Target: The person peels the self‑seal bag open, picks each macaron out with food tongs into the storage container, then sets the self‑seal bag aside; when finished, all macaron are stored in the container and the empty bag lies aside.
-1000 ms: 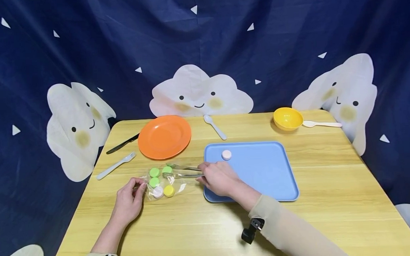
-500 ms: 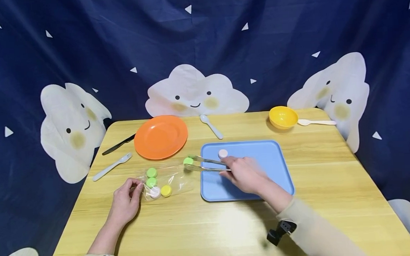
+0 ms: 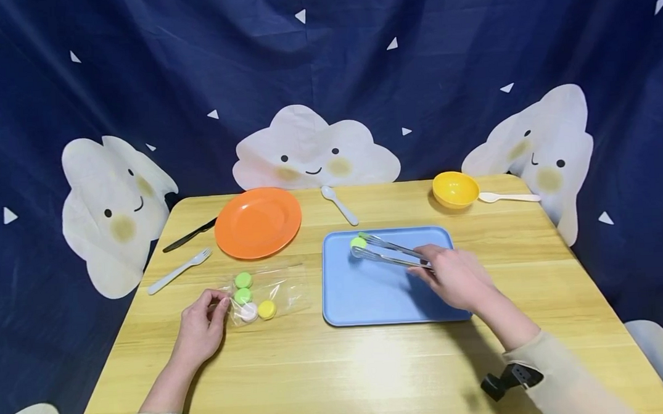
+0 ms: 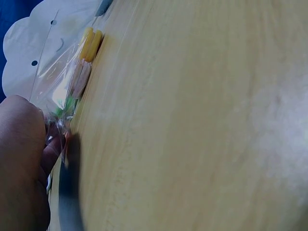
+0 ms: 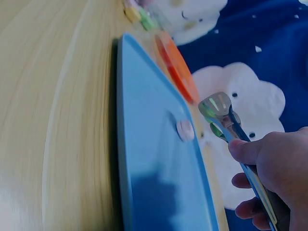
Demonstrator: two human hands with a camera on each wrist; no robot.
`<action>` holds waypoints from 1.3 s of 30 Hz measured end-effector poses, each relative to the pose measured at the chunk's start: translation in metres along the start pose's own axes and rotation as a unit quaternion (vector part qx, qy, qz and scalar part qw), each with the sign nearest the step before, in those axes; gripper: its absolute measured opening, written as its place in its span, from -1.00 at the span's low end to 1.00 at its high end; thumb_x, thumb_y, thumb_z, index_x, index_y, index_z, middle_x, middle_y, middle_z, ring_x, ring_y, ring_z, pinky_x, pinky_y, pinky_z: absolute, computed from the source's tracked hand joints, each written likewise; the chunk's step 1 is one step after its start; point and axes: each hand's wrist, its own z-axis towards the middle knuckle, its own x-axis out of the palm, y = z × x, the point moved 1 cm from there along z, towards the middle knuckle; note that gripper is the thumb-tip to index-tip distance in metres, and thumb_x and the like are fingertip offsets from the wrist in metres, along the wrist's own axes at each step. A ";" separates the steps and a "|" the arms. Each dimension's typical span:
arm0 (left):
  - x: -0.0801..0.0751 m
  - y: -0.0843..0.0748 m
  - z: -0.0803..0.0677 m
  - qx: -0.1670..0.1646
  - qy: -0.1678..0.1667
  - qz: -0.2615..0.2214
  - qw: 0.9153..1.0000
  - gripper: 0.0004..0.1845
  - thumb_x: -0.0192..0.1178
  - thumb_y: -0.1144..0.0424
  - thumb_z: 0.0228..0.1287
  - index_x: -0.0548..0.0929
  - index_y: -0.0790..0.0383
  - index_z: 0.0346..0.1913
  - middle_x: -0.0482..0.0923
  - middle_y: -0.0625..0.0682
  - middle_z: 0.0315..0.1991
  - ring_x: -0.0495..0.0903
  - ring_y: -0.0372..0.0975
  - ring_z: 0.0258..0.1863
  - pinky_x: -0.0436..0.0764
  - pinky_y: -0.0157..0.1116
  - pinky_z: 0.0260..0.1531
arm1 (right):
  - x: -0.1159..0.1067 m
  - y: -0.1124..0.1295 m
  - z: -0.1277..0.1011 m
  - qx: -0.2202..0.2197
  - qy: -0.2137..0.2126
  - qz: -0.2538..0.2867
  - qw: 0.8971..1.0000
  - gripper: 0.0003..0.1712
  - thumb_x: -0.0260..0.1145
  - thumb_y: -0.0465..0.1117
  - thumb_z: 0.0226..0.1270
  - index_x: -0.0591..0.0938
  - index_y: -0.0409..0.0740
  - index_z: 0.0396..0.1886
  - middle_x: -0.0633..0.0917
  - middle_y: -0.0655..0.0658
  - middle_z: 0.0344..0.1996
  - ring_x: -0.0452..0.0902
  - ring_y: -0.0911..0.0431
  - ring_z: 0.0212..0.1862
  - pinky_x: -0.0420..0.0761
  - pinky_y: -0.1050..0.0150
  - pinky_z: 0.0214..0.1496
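The right hand (image 3: 451,279) grips metal tongs (image 3: 391,251) whose long axis runs toward ten o'clock. Their tips pinch a green macaron (image 3: 358,243) above the far-left corner of the blue tray (image 3: 391,291), just beside a pink macaron (image 5: 185,130) lying there. At eight o'clock across the bench (image 3: 338,367), the left hand (image 3: 200,327) pinches the clear bag (image 3: 268,291) by its edge.

Bright, even overhead light; soft shadows; blurred, tilted wrist views
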 end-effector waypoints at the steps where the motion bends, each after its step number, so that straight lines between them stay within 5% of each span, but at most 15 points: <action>1: 0.000 0.000 0.000 -0.001 0.000 0.000 1.000 -0.91 0.29 0.51 0.45 0.65 0.27 -0.16 0.76 0.14 -0.20 0.76 0.03 -0.15 0.48 -0.69 -0.18 | -0.001 -0.004 -0.002 0.006 0.003 -0.001 1.000 -0.61 0.45 0.05 0.47 0.69 -0.14 0.04 0.60 0.07 -0.45 0.47 0.15 -0.51 0.43 0.16 -0.58; 12: -0.001 -0.005 0.000 0.005 -0.002 -0.007 1.000 -0.91 0.28 0.52 0.46 0.65 0.29 -0.16 0.76 0.14 -0.21 0.76 0.01 -0.17 0.47 -0.70 -0.19 | 0.001 -0.045 -0.022 0.052 0.012 -0.022 0.998 -0.65 0.43 0.05 0.48 0.68 -0.13 -0.05 0.50 0.08 -0.57 0.43 0.11 -0.55 0.42 0.09 -0.58; 24: 0.000 -0.001 0.000 0.008 -0.001 -0.001 1.000 -0.90 0.29 0.52 0.44 0.65 0.28 -0.15 0.76 0.15 -0.21 0.77 0.04 -0.17 0.49 -0.68 -0.19 | 0.007 -0.054 -0.024 0.072 0.039 -0.008 0.997 -0.57 0.39 0.09 0.52 0.67 -0.19 0.04 0.57 0.05 -0.50 0.38 0.12 -0.56 0.37 0.14 -0.60; 33: -0.001 -0.003 0.002 0.013 0.001 0.004 1.000 -0.91 0.27 0.51 0.46 0.65 0.28 -0.14 0.76 0.12 -0.21 0.75 -0.02 -0.20 0.50 -0.64 -0.25 | 0.001 -0.030 -0.011 0.037 0.015 -0.008 0.999 -0.44 0.44 0.15 0.46 0.67 -0.18 0.17 0.76 -0.08 -0.24 0.68 -0.02 -0.34 0.59 -0.03 -0.46; 39: -0.002 -0.005 0.000 0.013 -0.003 0.006 1.000 -0.92 0.27 0.51 0.47 0.64 0.29 -0.15 0.76 0.13 -0.21 0.74 -0.03 -0.22 0.48 -0.63 -0.26 | 0.011 0.006 0.006 -0.021 0.022 0.015 0.999 -0.48 0.48 0.13 0.43 0.69 -0.14 0.14 0.77 -0.03 -0.21 0.64 0.11 -0.36 0.61 0.04 -0.40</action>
